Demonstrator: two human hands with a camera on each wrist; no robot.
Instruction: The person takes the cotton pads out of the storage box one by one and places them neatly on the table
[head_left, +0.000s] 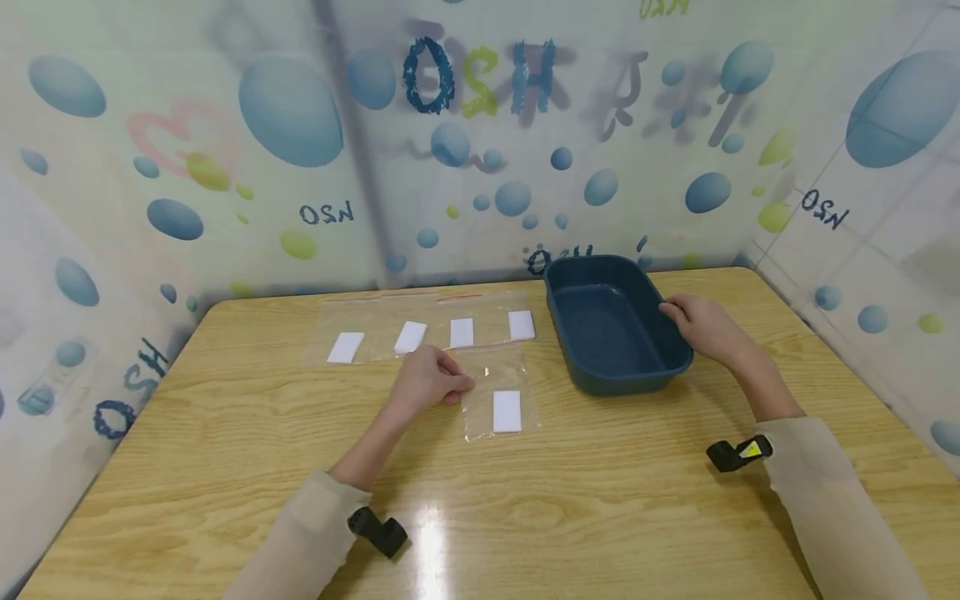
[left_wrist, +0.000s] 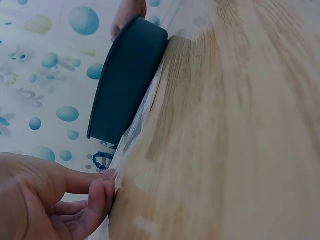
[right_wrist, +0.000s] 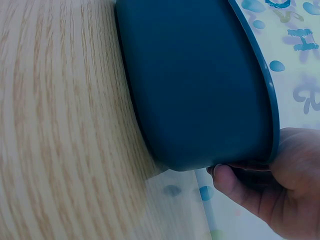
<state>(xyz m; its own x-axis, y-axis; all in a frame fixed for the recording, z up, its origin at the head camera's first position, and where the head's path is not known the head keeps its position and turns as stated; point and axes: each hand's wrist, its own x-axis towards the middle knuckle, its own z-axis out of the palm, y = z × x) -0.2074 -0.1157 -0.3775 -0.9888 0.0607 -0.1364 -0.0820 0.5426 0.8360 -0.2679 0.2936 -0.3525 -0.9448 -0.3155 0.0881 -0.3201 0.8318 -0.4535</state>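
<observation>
My left hand (head_left: pixel 429 379) pinches the left edge of a clear plastic bag (head_left: pixel 480 417) between thumb and fingers. A white rectangular piece (head_left: pixel 507 412) lies in that bag, flat on the table. In the left wrist view the fingertips (left_wrist: pixel 107 176) are right at the tabletop, with clear plastic beyond them. My right hand (head_left: pixel 705 327) grips the right rim of a dark blue rectangular basin (head_left: pixel 615 385), thumb over the rim. The right wrist view shows its fingers (right_wrist: pixel 227 182) against the basin's outer wall. Nothing shows inside the basin.
Behind my left hand, several more clear bags lie in a row, among them one with a white piece (head_left: pixel 346 347) at the left end. The wooden table (head_left: pixel 225 467) meets a printed wall covering (head_left: pixel 480 225) at the back.
</observation>
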